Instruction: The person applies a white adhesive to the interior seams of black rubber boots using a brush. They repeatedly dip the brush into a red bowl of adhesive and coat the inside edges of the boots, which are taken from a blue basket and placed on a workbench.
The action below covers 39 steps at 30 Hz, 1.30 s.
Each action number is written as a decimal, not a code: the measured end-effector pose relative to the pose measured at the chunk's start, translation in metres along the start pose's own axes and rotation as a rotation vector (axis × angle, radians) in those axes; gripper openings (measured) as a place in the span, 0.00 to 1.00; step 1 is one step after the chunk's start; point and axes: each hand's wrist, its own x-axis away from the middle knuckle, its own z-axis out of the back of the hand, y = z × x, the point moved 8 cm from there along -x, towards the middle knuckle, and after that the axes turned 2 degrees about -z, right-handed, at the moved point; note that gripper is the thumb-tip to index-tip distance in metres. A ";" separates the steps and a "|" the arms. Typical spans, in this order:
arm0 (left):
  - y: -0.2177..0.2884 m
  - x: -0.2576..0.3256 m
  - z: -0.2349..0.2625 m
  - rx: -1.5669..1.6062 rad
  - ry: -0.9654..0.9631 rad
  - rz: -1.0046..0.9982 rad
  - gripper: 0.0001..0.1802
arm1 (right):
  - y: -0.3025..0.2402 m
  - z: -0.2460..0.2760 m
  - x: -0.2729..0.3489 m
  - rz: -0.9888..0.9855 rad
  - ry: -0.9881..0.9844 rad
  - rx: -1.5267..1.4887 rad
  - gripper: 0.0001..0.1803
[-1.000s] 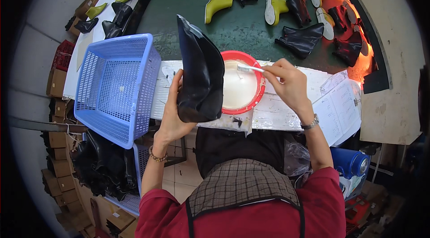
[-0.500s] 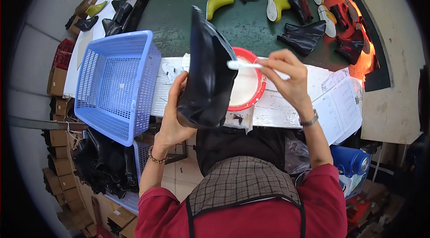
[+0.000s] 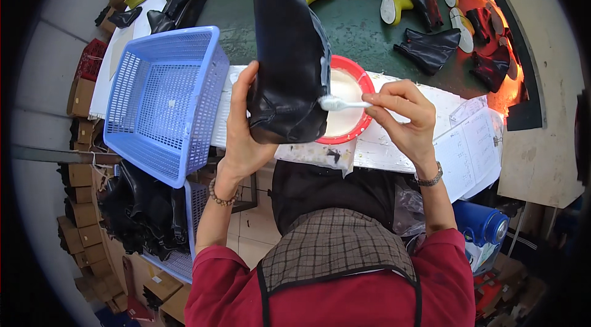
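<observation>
Head view: left hand (image 3: 243,136) wrapped round the black boot upper (image 3: 288,56), fingers closed on its lower end, holding it upright above the bench edge. Right hand (image 3: 403,115) pinching a white brush (image 3: 341,103) betw. thumb & fingers, bristle tip touching the upper's right edge. Red bowl (image 3: 363,81) w/ white glue sits just behind the upper. Blue basket (image 3: 163,99) to the left, tilted. Boots (image 3: 431,50) on the green belt (image 3: 363,31) beyond.
</observation>
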 end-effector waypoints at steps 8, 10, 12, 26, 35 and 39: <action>-0.001 -0.007 0.004 -0.175 0.136 -0.182 0.63 | -0.017 -0.003 0.007 -0.047 -0.098 -0.034 0.14; 0.000 -0.011 0.005 -0.219 0.183 -0.219 0.60 | -0.020 -0.006 0.009 -0.080 -0.100 -0.065 0.14; 0.005 -0.013 0.004 -0.271 0.204 -0.246 0.57 | -0.023 -0.009 0.010 -0.107 -0.105 -0.095 0.13; -0.074 0.055 0.050 0.591 -0.041 0.706 0.47 | 0.061 -0.034 0.010 -0.133 -0.291 0.637 0.05; -0.049 0.085 0.033 1.544 -0.207 0.729 0.46 | 0.061 -0.009 -0.013 -0.215 -0.177 0.187 0.09; -0.057 0.103 0.029 1.782 -0.262 0.611 0.52 | 0.023 -0.016 -0.039 -0.036 -0.139 0.010 0.13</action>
